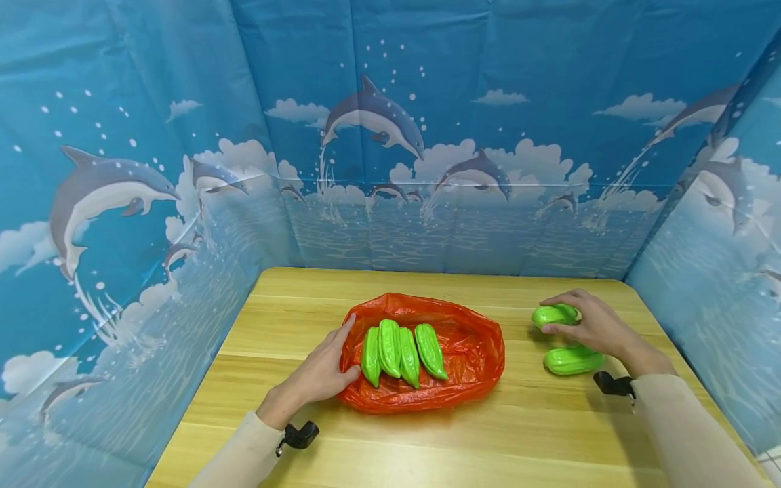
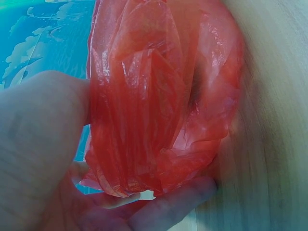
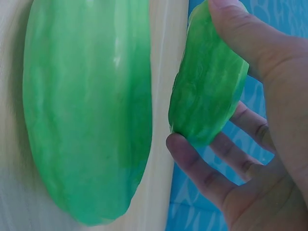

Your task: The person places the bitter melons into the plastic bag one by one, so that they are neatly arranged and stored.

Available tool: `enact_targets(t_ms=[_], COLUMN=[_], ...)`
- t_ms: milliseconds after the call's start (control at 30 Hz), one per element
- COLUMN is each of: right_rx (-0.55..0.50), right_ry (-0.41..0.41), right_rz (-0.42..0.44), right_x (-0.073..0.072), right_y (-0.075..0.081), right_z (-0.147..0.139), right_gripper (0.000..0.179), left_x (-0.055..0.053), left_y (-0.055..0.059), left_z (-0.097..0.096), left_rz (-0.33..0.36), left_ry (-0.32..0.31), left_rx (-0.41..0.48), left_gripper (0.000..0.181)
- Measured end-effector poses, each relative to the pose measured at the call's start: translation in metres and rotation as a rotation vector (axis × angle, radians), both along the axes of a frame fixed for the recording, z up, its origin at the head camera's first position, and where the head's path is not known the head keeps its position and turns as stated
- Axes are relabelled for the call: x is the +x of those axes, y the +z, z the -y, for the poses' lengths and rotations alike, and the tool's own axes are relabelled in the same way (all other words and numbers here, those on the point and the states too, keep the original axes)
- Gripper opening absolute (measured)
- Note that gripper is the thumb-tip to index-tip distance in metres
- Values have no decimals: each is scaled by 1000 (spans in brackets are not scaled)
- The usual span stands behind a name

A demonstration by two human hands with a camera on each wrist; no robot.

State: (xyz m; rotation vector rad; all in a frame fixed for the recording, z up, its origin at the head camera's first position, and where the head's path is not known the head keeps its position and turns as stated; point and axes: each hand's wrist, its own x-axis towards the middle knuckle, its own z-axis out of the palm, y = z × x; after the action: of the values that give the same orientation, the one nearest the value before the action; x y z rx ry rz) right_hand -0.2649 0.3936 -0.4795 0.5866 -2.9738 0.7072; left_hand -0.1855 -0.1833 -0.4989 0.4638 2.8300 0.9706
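A red plastic bag lies spread wide on the table, with several green ridged gourds side by side in its left part. My left hand holds the left edge of the bag between thumb and fingers; the bag's crumpled side fills much of the left wrist view. At the right, my right hand grips another green gourd between thumb and fingertips, also visible as the smaller gourd in the right wrist view. A further gourd lies on the table just in front of that hand.
The wooden table carries everything. Blue dolphin-printed sheets stand along its back and both sides. A small black device is strapped at the left wrist, and a similar device at the right.
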Motion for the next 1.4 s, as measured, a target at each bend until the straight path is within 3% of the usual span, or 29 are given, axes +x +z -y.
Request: enact_targets(t_ms=[1400], right_rx=[4], right_ry=[65], right_rz=[-27], right_x=[12], right_y=[23], right_z=[33], right_gripper=[54], left_x=[-1], left_y=[-1], left_z=[1], left_rz=[17], left_ry=[-5], left_rx=[1], left_gripper=[106])
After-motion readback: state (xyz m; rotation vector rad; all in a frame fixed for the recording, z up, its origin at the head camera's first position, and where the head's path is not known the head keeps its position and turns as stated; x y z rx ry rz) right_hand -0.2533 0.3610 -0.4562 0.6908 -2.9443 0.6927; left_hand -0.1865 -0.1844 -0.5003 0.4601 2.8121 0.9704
